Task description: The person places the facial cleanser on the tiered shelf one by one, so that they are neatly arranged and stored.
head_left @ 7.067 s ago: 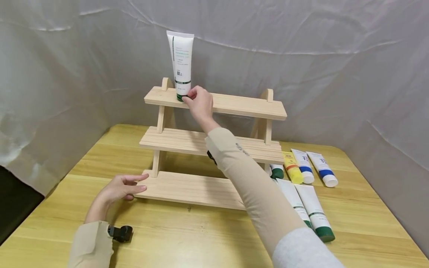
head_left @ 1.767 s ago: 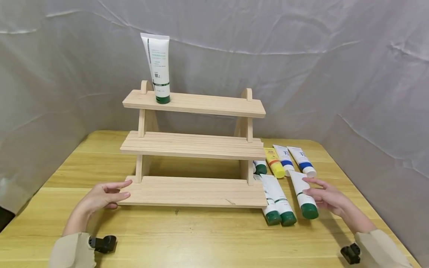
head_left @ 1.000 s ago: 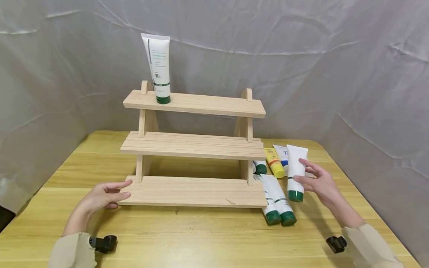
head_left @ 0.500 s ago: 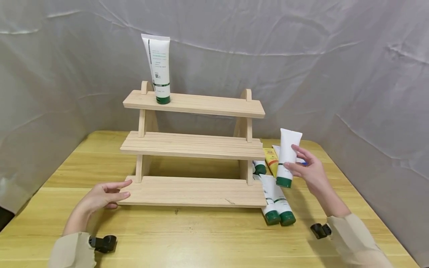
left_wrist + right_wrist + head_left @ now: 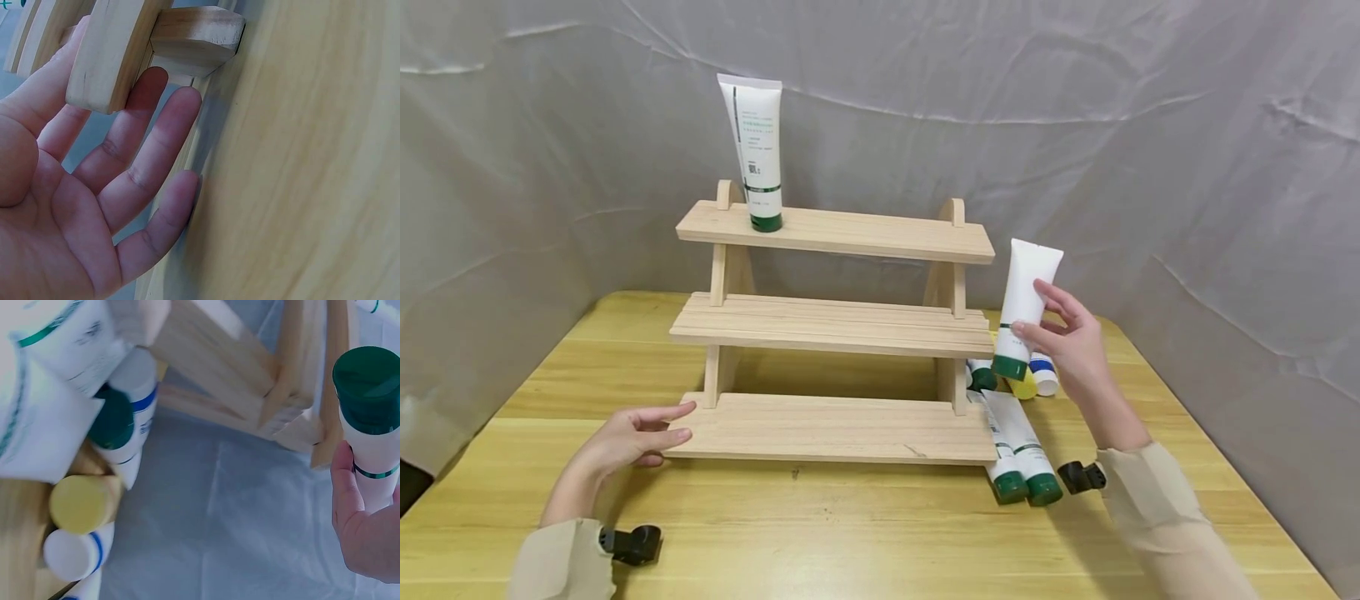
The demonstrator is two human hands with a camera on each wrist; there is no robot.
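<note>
In the head view my right hand (image 5: 1078,350) grips a white squeeze tube (image 5: 1026,287) with a green cap, thumb on one side and fingers on the other. It is off the table, cap downward and slightly tilted, right of the three-tier wooden display stand (image 5: 835,429). The right wrist view gives the held tube's green cap (image 5: 369,387) close up. My left hand (image 5: 617,446) holds the left end of the stand's lowest board (image 5: 112,56), thumb and fingers on either side. A similar white tube (image 5: 760,142) stands cap down at the left of the top tier.
Two white tubes (image 5: 1022,437) with green caps lie right of the stand. Behind them are a yellow tube (image 5: 1024,386), a blue-banded tube (image 5: 1043,375) and another green cap (image 5: 982,377), partly hidden. A grey cloth (image 5: 880,108) hangs behind the table.
The standing tube was released on the top tier. My right hand then took another tube from the table and raised it up and leftward. My left hand stays at the stand's lower left end.
</note>
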